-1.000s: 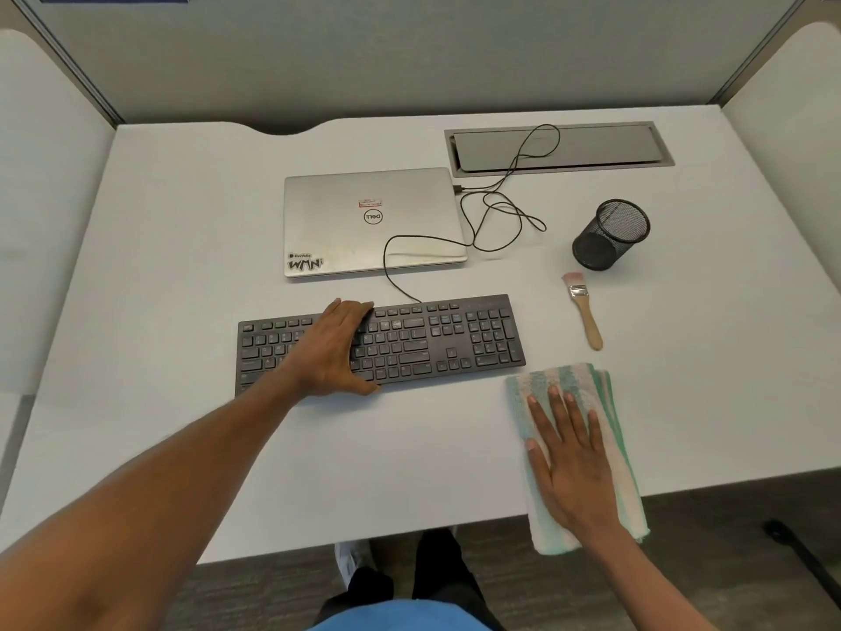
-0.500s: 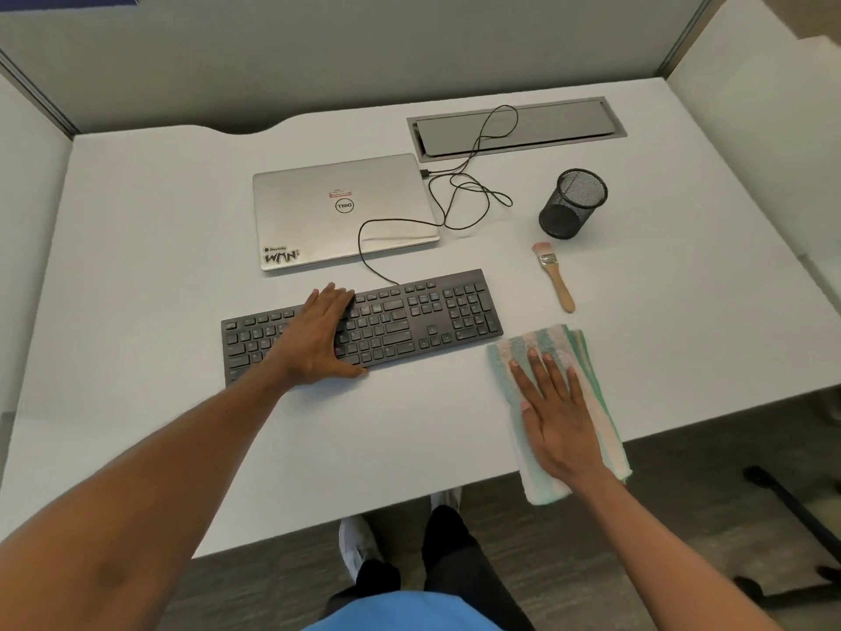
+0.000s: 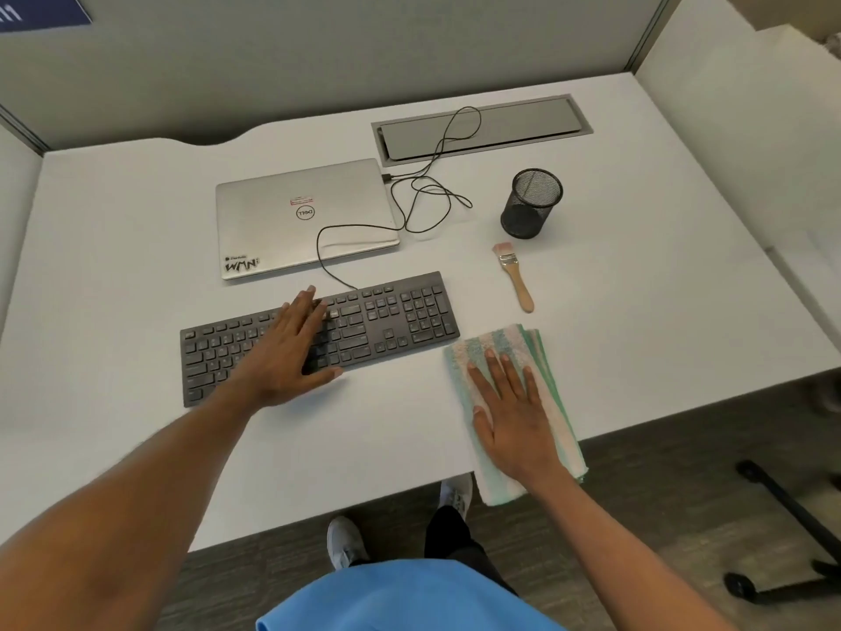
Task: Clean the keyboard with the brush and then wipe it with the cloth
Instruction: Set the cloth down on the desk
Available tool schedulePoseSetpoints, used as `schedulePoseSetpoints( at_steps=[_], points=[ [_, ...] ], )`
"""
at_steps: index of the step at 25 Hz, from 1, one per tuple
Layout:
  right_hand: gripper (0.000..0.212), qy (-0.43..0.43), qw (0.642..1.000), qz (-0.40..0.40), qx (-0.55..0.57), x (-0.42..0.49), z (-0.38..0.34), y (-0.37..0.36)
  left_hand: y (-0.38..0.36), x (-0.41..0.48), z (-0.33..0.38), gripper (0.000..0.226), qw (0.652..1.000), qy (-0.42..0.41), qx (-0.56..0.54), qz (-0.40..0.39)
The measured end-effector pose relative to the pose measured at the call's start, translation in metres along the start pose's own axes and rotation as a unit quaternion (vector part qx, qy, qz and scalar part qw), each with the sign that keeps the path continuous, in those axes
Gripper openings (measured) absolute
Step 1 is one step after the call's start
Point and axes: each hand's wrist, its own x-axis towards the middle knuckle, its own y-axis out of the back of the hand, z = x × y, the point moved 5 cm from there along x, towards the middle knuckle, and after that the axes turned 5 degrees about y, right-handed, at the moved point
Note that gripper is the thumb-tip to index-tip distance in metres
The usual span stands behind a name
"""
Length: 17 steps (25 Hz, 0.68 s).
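I see the left hand [image 3: 291,352] flat, fingers straight, on the black keyboard [image 3: 391,321] — right hand [image 3: 514,412] flat, gripping nothing, on the striped terry cloth [image 3: 546,384].

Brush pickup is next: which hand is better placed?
Right, probably. The right hand lies flat on the cloth, with the brush just beyond it on the same side. The left hand rests on the keyboard, farther from the brush, and could steady it.
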Motion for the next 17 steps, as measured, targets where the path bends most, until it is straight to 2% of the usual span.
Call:
schedulePoseSetpoints(
  at_steps=[3,6,9,12,17],
  points=[
    [0.064,-0.010,0.999,0.025,0.026,-0.006,0.014,0.002,-0.023,-0.006,0.074,0.085,0.996,-0.082,0.028,0.025],
    [0.058,-0.024,0.998,0.047,0.031,-0.016,0.042,0.005,-0.055,0.001,0.158,0.072,0.978,-0.200,0.054,-0.037],
    [0.060,-0.025,0.998,0.052,0.004,-0.027,0.083,0.012,-0.079,0.021,0.224,0.068,0.953,-0.272,0.084,-0.100],
    [0.063,-0.041,0.998,0.040,-0.023,-0.031,0.133,0.022,-0.088,0.045,0.264,0.068,0.950,-0.281,0.087,-0.108],
    [0.065,-0.069,0.997,0.021,-0.040,-0.020,0.200,0.034,-0.093,0.075,0.284,0.070,0.969,-0.217,0.078,-0.090]
  ],
)
